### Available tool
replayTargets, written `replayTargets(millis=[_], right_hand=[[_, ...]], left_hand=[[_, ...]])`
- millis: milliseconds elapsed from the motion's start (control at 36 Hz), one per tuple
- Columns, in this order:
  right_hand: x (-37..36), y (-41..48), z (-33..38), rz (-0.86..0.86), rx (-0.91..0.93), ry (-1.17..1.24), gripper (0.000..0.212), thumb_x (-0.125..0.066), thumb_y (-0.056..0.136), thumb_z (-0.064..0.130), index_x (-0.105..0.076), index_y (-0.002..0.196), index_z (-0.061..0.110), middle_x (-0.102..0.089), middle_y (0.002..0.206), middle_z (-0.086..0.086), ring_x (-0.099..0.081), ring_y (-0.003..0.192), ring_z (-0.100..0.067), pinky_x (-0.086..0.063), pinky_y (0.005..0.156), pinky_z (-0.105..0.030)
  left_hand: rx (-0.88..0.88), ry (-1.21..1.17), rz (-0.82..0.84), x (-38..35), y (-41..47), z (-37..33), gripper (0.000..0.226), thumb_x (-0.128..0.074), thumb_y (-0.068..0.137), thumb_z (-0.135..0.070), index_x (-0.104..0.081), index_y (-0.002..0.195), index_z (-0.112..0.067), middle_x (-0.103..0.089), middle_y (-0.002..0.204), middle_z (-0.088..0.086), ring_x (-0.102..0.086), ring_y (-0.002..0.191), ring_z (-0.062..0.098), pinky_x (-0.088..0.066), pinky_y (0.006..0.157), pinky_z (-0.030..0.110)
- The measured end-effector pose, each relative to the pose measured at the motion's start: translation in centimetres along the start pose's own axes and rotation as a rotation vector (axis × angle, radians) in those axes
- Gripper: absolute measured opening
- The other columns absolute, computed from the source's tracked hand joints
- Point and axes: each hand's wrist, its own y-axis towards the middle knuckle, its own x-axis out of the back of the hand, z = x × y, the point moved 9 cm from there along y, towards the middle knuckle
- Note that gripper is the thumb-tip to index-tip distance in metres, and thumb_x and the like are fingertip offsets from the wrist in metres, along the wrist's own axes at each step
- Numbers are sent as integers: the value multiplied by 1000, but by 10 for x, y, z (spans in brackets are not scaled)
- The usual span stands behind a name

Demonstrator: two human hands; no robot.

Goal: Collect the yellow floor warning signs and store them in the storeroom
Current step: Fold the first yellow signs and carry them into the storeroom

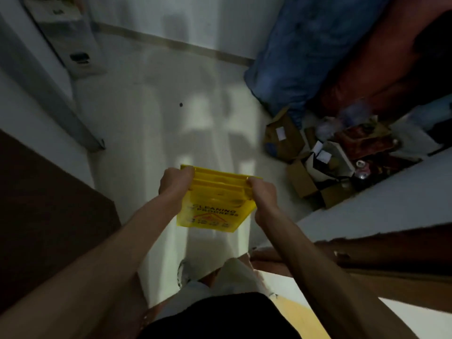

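Folded yellow floor warning signs (215, 206) hang in front of me above a pale floor, stacked together, with "CLEANING IN PROGRESS" printed on the face toward me. My left hand (175, 182) grips the top left corner of the stack. My right hand (263, 194) grips the top right corner. Both arms reach forward from the bottom of the view. The signs' lower edge is off the floor.
A dim small room lies ahead. Cardboard boxes and clutter (325, 165) crowd the right side, with a blue bag (300, 50) and red bundle (381, 57) behind. A dark door (44, 211) stands left, a wooden door frame (391, 253) right. Pale bare floor (171, 113) stretches ahead.
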Motion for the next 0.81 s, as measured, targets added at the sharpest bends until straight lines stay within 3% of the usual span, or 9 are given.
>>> replayTargets(millis=[56, 194, 333, 472, 556, 611, 667, 806], right_hand=[[-4, 15, 12, -29, -12, 22, 13, -62, 80, 24, -62, 79, 12, -58, 78, -2, -51, 65, -13, -36, 54, -30], [-12, 62, 40, -116, -42, 77, 41, -61, 82, 27, -63, 113, 1, -57, 97, -9, -53, 87, -23, -38, 71, -35], [-15, 125, 75, -135, -55, 104, 42, -60, 81, 28, -63, 114, 1, -57, 98, -10, -52, 88, -24, -37, 71, -34], [-4, 177, 102, -166, -90, 117, 40, -59, 81, 27, -64, 112, 1, -62, 101, -13, -55, 87, -26, -36, 68, -33], [8, 199, 111, -188, -110, 129, 40, -58, 82, 27, -63, 110, -1, -57, 93, -11, -52, 83, -25, -34, 65, -33], [16, 211, 113, -203, -138, 146, 41, -57, 83, 28, -62, 112, -1, -55, 95, -11, -52, 84, -26, -33, 66, -33], [25, 220, 114, -231, -167, 177, 43, -57, 84, 29, -61, 115, 0, -57, 100, -13, -55, 91, -29, -36, 70, -34], [42, 247, 120, -299, -209, 250, 30, -54, 87, 31, -58, 106, 8, -52, 99, -10, -51, 89, -27, -35, 71, -35]], left_hand=[[-11, 30, 14, -9, 19, -18, 25, -53, 78, -27, -59, 87, -5, -55, 81, 9, -47, 66, 22, -32, 56, 27], [-42, 84, 40, -38, 66, -61, 36, -54, 79, -28, -63, 102, -1, -66, 107, 21, -61, 91, 34, -36, 67, 30], [-70, 129, 71, -80, 112, -113, 39, -53, 81, -28, -61, 106, 1, -64, 114, 23, -60, 105, 37, -34, 68, 30], [-77, 187, 129, -131, 144, -160, 43, -54, 81, -30, -58, 110, 1, -62, 115, 22, -59, 94, 33, -37, 70, 32], [-108, 197, 183, -164, 155, -188, 41, -54, 76, -34, -59, 100, -2, -62, 101, 18, -57, 89, 32, -39, 72, 35], [-114, 215, 208, -184, 159, -203, 46, -51, 68, -39, -61, 97, -3, -60, 94, 14, -59, 93, 33, -42, 75, 35], [-132, 255, 245, -204, 165, -217, 53, -49, 64, -41, -63, 98, -3, -63, 99, 19, -60, 101, 35, -43, 78, 35], [-214, 374, 341, -257, 187, -251, 22, -51, 79, -35, -57, 75, -14, -60, 94, 13, -55, 87, 30, -42, 77, 35]])
